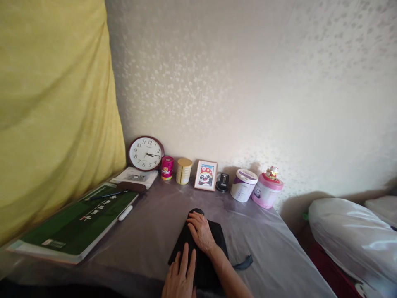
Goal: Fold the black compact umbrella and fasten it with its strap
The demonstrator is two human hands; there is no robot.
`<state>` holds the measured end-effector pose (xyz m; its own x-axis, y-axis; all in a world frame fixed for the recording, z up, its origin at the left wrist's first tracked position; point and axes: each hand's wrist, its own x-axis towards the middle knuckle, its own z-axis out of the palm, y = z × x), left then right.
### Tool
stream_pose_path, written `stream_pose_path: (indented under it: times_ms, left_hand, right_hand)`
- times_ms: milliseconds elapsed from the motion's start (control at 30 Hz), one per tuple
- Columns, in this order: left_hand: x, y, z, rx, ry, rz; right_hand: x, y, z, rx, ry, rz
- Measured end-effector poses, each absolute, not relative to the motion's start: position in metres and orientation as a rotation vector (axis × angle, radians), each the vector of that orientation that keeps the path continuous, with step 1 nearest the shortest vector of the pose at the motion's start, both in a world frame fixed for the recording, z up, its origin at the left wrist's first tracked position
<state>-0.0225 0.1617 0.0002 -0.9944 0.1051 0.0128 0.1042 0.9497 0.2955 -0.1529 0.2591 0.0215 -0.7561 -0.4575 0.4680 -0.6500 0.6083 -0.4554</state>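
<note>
A black folded cloth item (214, 260) lies on the table in front of me; its exact kind does not show. My right hand (201, 231) rests flat on its upper part, fingers stretched toward the rounded far end. Lower down, my left hand (181, 271) lies on its near left side with the fingers spread. Neither hand grips anything. A dark blue-grey strip (243, 263) sticks out to the right, and whether it joins the cloth is unclear. My hands and right forearm cover part of the item.
Along the wall stand a clock (146, 153), a pink can (167, 167), a yellow-lidded can (184, 171), a picture frame (206, 175), a small black object (222, 182) and two tubs (243, 186). A green book (77, 219) lies left, beside a white pen-like object (125, 213).
</note>
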Motion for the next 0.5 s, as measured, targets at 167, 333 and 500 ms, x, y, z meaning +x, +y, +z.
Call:
stream_pose_path:
  times_ms: [167, 333, 500]
  left_hand:
    - [-0.021, 0.162, 0.003, 0.144, 3.054, 0.486]
    - [-0.020, 0.160, 0.008, 0.137, 3.038, 0.473]
    - [-0.019, 0.162, 0.010, 0.114, 3.058, 0.392]
  right_hand:
    - [-0.185, 0.256, 0.020, 0.918, -2.632, 0.779]
    - [-0.207, 0.247, 0.021, 0.812, -2.780, 0.750]
    - [-0.210, 0.252, 0.026, 0.500, -2.810, 0.795]
